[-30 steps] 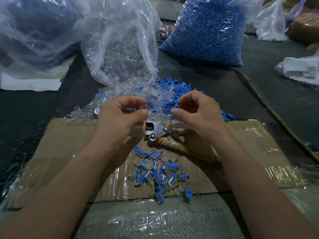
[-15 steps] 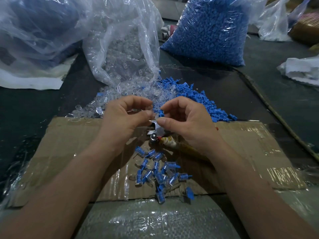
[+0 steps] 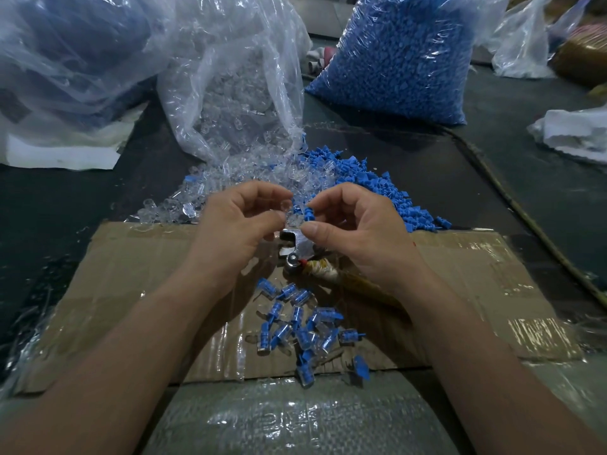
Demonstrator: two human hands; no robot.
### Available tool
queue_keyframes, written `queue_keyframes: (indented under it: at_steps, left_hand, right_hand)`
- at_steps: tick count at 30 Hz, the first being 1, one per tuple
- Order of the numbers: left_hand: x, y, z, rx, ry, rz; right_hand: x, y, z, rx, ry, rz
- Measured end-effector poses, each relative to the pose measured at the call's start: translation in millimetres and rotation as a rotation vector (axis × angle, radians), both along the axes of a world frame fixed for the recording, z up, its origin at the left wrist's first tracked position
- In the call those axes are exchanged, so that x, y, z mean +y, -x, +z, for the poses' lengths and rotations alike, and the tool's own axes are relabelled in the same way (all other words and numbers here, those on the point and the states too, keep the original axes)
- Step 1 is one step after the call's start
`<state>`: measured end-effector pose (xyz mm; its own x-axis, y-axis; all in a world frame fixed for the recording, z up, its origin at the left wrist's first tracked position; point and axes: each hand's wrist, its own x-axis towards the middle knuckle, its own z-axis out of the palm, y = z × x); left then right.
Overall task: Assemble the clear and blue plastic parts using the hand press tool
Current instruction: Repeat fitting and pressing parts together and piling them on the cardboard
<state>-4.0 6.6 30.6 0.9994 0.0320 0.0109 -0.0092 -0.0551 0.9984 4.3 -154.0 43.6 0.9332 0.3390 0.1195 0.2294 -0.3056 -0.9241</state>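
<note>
1. I see the clear part pinched between the thumb and forefinger of the left hand, held up above the worktop.
2. The blue part is pinched the same way by the right hand, whose other fingers are curled. The two parts sit just beside each other, clear on the left and blue on the right. I cannot tell whether they touch.
3. The hand press tool lies on the cardboard sheet beneath the fingertips, between the two hands. Its metal head points far, and its tape-wrapped handle runs near and right under the right wrist.
4. Nearer to me, between the forearms, a small pile of assembled pieces lies on the same cardboard, blue showing inside clear.
5. Just beyond the hands, at the cardboard's far edge, a heap of loose clear parts lies on the left and meets a heap of loose blue parts on the right.
6. Farther back, an open clear bag spills clear parts into the left heap, and a full bag of blue parts stands to its right.
7. At the near edge a woven plastic sheet lies under the cardboard.
</note>
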Motion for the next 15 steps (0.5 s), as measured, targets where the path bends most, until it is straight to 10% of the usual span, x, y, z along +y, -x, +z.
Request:
queue_keyframes:
  at_steps: [15]
  left_hand:
    - [-0.3,1.3,1.0,-0.004,-0.010,-0.055]
  right_hand:
    - [4.2,2.4,-0.6,0.011,0.007,0.008]
